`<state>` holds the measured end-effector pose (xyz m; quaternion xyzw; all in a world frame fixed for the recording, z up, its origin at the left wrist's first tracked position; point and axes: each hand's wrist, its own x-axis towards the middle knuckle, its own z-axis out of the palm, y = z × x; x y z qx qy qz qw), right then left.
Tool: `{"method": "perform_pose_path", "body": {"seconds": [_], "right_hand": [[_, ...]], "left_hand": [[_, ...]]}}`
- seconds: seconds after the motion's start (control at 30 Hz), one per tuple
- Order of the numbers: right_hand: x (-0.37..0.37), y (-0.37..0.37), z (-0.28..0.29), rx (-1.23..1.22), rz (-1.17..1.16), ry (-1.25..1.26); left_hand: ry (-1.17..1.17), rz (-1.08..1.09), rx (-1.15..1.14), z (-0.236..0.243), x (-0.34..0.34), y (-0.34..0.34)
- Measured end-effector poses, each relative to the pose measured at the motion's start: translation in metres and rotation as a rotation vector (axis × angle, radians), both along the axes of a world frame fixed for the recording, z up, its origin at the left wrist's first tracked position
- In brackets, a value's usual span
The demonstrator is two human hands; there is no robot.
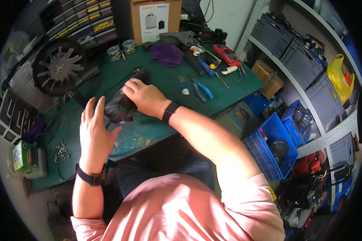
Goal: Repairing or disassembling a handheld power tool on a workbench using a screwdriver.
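With the right hand (146,96) in a tight grip round the black tool (120,105), steady it using the loose, empty left hand (95,134).

The dark elongated object (119,105) looks like glossy plastic, the green tabletop (225,99) matt (rougher where scuffed).

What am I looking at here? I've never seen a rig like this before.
There is no robot, just a person's bare hands. This single wide fisheye view comes from a camera on their head, looking down, so straight edges bend. The right hand lies over a dark, elongated device; how firmly it grips is unclear. The left hand is open beside it. The green workbench also bears blue-handled pliers, a purple cloth and small metal pieces.
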<state>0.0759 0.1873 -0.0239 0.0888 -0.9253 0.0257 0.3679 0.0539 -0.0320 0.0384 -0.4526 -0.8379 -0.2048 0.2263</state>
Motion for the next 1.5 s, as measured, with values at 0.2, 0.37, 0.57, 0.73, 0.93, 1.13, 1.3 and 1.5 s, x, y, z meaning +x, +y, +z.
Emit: {"method": "perform_pose_path", "body": {"seconds": [0.2, 0.37, 0.57, 0.73, 0.93, 1.13, 1.3, 1.5], "right_hand": [[0.007, -0.008, 0.0, 0.01, -0.068, -0.037], [0.035, -0.012, 0.01, -0.023, -0.079, -0.044], [0.158, 0.0, 0.036, -0.375, -0.014, -0.054], [0.291, 0.038, -0.007, -0.774, -0.313, -0.24], [0.418, 0.064, -0.15, -1.084, -0.774, -0.494], [0.48, 0.029, -0.264, -1.144, -0.889, -0.651], [0.518, -0.013, -0.311, -1.09, -1.07, -0.988], [0.604, -0.065, -0.35, -0.701, -0.995, -1.264]], "left_hand": [[-0.205, 0.055, -0.118, -0.021, -0.013, 0.02], [-0.173, 0.043, -0.132, -0.041, -0.013, 0.018], [0.089, -0.009, -0.326, -0.04, 0.006, 0.015], [0.089, 0.033, -0.34, -0.041, 0.01, 0.022], [0.031, 0.0, -0.299, -0.034, 0.017, 0.014], [-0.11, -0.327, 0.047, -0.006, 0.069, 0.011], [-0.575, -0.813, -0.184, -0.023, 0.108, 0.047], [-0.531, -1.195, -0.632, -0.057, 0.121, 0.075]]}}
